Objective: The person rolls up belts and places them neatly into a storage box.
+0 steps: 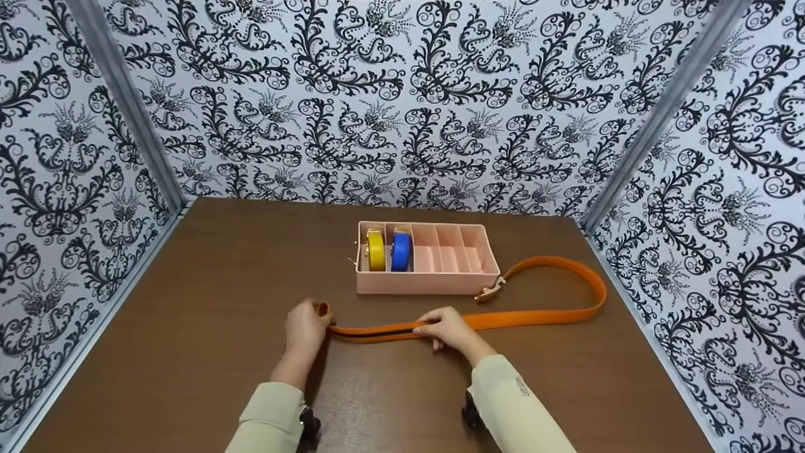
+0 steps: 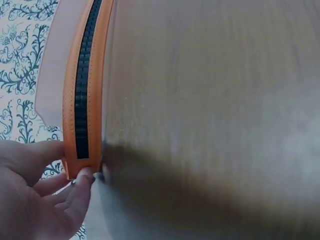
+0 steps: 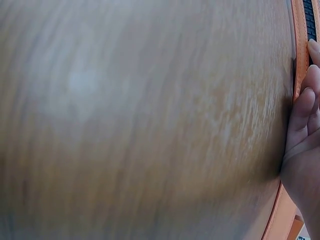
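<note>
An orange belt (image 1: pixel 534 318) lies across the table in the head view, its right part looping back toward a pink box. A gold-coloured buckle (image 1: pixel 490 290) sits at that end, by the box's front right corner. My left hand (image 1: pixel 305 327) pinches the other end, which is curled over at the fingers. In the left wrist view, a black ridged strip (image 2: pixel 81 110) runs along the belt's stitched inner face, and thumb and fingers (image 2: pixel 80 192) grip the tip. Farther along, my right hand (image 1: pixel 453 330) holds the belt between thumb and fingers; the right wrist view catches it only at its edge.
The pink divided box (image 1: pixel 427 283) stands behind the belt. A rolled yellow belt (image 1: pixel 376 251) and a rolled blue belt (image 1: pixel 400 251) occupy its left compartments. Patterned walls (image 1: pixel 402 126) border the brown table (image 1: pixel 220 283) at the back and sides.
</note>
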Action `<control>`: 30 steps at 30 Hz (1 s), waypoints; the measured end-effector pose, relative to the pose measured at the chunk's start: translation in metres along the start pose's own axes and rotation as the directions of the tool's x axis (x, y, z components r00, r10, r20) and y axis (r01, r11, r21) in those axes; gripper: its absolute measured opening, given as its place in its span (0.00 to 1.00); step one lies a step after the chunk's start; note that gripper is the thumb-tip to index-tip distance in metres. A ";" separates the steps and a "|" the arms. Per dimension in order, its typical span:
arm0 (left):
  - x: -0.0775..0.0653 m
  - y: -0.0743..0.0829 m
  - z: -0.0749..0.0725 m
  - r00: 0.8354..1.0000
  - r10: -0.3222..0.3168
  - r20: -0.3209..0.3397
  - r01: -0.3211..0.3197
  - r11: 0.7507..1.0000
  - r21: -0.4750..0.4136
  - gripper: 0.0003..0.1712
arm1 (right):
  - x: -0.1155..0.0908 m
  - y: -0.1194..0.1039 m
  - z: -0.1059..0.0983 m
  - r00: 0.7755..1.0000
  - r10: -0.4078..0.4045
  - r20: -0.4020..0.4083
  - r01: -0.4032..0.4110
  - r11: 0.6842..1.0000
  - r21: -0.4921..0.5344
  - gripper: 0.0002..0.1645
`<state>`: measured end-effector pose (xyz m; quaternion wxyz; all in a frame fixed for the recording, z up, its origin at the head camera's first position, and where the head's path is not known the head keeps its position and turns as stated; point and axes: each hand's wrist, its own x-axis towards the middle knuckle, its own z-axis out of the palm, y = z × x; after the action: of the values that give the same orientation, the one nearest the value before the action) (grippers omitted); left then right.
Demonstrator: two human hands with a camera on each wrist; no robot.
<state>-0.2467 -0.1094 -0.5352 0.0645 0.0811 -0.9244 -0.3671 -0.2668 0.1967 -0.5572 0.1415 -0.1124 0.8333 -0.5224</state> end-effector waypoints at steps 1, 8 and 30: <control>0.000 0.001 0.000 1.000 0.003 0.020 -0.004 1.000 0.020 0.16 | 0.000 0.000 0.000 1.000 0.002 -0.001 -0.002 1.000 0.000 0.16; 0.000 0.009 0.004 0.988 0.022 0.154 -0.027 0.999 0.029 0.13 | -0.002 -0.002 0.001 1.000 0.020 -0.006 -0.020 1.000 0.004 0.16; -0.003 0.031 0.010 0.942 0.038 0.333 0.028 0.981 -0.192 0.24 | 0.000 0.000 -0.001 1.000 0.020 -0.007 -0.020 1.000 -0.009 0.18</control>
<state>-0.2483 -0.0798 -0.5208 -0.0851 0.0086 -0.8819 -0.4636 -0.2665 0.1974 -0.5572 0.1432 -0.1029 0.8371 -0.5178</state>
